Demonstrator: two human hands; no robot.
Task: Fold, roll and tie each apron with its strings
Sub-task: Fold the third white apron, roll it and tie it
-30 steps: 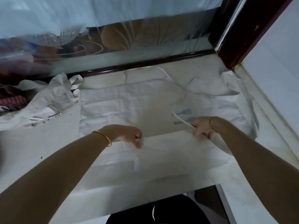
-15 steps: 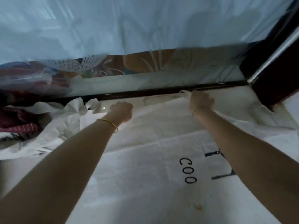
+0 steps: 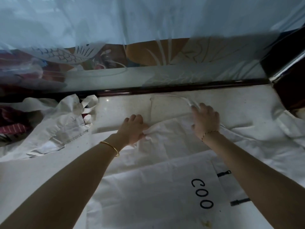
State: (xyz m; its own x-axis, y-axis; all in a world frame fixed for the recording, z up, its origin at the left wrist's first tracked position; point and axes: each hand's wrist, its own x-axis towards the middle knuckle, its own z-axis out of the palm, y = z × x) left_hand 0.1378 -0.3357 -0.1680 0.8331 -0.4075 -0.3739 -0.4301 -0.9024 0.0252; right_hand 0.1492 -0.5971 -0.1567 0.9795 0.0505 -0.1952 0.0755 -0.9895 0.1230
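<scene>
A white apron (image 3: 165, 187) with black letters "COO" lies spread on the pale floor in front of me. My left hand (image 3: 133, 128) pinches the apron's far folded edge, thumb under a bunched fold. My right hand (image 3: 205, 119) rests on the far edge to the right, fingers curled over the cloth beside the white neck strap (image 3: 179, 97), which loops toward the glass door. Whether the right fingers hold the strap I cannot tell.
A heap of other white aprons (image 3: 54, 124) lies at the left, next to red striped cloth (image 3: 11, 126). A dark door rail (image 3: 165, 90) and patterned glass run across the far side. A dark wooden frame (image 3: 290, 90) stands at the right.
Both hands carried the apron's near edge forward from the middle to the far end. Since half a second ago they have drawn back slightly and the left hand bunches the cloth.
</scene>
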